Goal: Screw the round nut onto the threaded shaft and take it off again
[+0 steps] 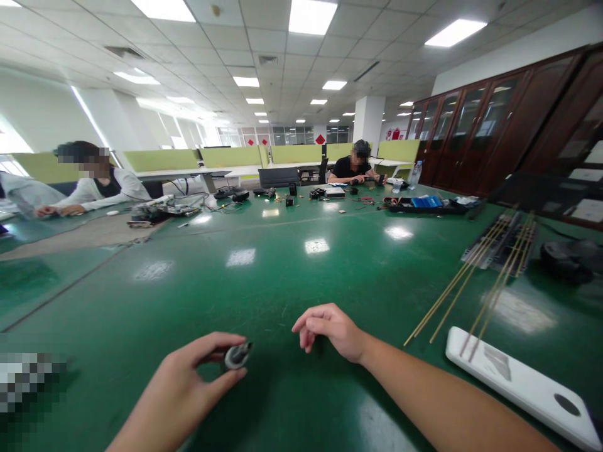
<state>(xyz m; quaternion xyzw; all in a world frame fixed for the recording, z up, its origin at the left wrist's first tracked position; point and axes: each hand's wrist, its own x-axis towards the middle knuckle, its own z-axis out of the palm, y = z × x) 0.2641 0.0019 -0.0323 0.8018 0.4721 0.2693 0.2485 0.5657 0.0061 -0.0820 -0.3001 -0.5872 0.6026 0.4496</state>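
My left hand [198, 371] grips a small round grey-and-white piece [236, 356] between thumb and fingers, just above the green tabletop [282, 276]. The piece has a dark middle and a short dark tip at its upper right; its exact kind is too small and blurred to tell. To the right of it, my right hand [330, 329] hovers over the table, apart from the piece. Its fingers are loosely bent and somewhat apart, with nothing visible in them.
At right lie a white oblong device [522, 386] and several thin brass-coloured rods [464, 279]. A black tray [428, 204] with blue items sits farther back, near small black parts [325, 193]. One person [355, 164] works across the table, another [101, 182] at far left beside electronics [160, 210].
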